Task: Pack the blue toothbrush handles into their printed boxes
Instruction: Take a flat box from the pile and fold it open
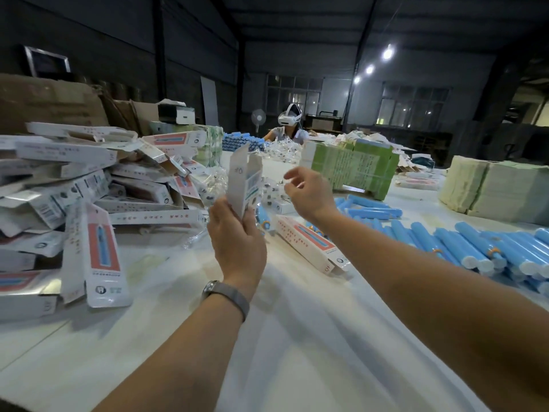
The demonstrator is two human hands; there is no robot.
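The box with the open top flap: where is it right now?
In the head view it stands upright at centre, gripped at its lower end by the left hand. The box is above the white table, with the right hand just beside it.

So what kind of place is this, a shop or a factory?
Most likely a factory packing hall: a long table heaped with printed boxes and blue toothbrush handles, bundled green cartons, and bare dark walls.

A dim hall with dark walls [89, 31] and a dark beamed ceiling [297, 13] holds gridded windows [292, 93] on the far wall, three bright lamps [387, 53] overhead, a standing fan [258, 117], and a white-covered table [297, 337].
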